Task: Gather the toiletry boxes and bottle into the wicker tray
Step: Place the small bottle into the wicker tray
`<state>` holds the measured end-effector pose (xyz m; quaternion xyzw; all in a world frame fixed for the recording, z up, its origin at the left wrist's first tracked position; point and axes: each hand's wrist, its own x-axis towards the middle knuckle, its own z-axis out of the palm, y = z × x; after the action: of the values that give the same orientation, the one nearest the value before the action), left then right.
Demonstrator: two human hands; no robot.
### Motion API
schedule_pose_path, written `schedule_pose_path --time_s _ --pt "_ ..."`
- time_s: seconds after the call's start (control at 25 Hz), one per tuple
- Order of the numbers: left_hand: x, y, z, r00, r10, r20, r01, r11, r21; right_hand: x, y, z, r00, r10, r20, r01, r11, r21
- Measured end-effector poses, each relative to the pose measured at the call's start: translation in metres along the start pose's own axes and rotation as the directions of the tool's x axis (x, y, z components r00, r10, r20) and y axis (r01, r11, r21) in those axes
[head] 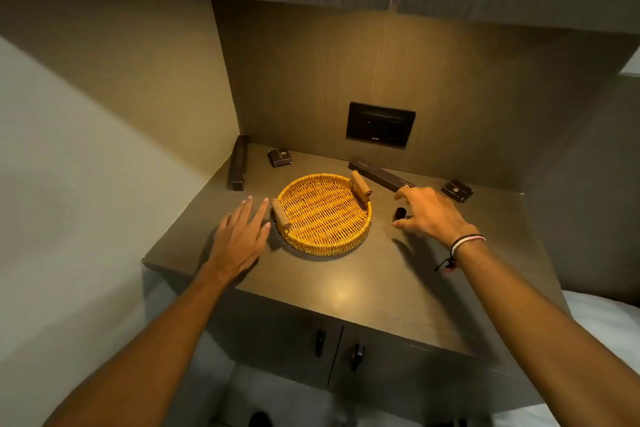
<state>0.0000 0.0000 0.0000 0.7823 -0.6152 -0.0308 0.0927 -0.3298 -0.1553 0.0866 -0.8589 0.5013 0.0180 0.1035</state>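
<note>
Dim wood panelling backs a brown desk [346, 284] where the empty wicker tray [323, 215] sits mid-surface. Four dark boxes lie along the far edge. Left hand [239, 236] rests flat, fingers spread, just left of the tray. Right hand [429, 213] curls wide around the small dark bottle [400, 214], not closed.

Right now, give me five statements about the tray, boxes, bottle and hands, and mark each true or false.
1. The wicker tray holds nothing. True.
2. The right hand is shut on a long box. False: it is open around the small dark bottle.
3. The left hand lies flat and open left of the tray. True.
4. All boxes sit in the tray. False: they lie on the countertop.
5. A long box lies behind the tray. True.
</note>
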Motion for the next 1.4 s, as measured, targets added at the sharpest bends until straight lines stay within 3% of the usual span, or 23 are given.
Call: schedule_pose_path --time_s 0.2,0.36,0.6,1.04,1.4 --pt "0.006 -0.019 0.026 1.0 0.001 0.008 -0.002 0.999 0.05 0.015 0.009 0.01 0.997 0.05 0.061 -0.052 0.998 0.024" --pt "0.016 -0.029 0.03 1.0 0.014 -0.004 -0.014 0.999 0.048 0.021 0.005 0.002 0.999 0.04 -0.02 -0.039 0.997 0.059" --pt "0.021 -0.034 0.033 1.0 0.011 -0.009 -0.011 0.999 0.036 0.033 -0.036 -0.023 0.977 -0.123 -0.174 0.155 0.97 0.185" --pt "0.02 -0.033 0.031 1.0 0.007 0.001 -0.007 0.999 0.048 0.043 -0.09 0.006 0.932 -0.33 0.149 0.317 0.943 0.105" --pt "0.017 -0.03 0.027 1.0 0.018 -0.011 -0.018 0.999 0.044 0.037 -0.092 0.008 0.926 -0.298 0.233 0.298 0.954 0.037"
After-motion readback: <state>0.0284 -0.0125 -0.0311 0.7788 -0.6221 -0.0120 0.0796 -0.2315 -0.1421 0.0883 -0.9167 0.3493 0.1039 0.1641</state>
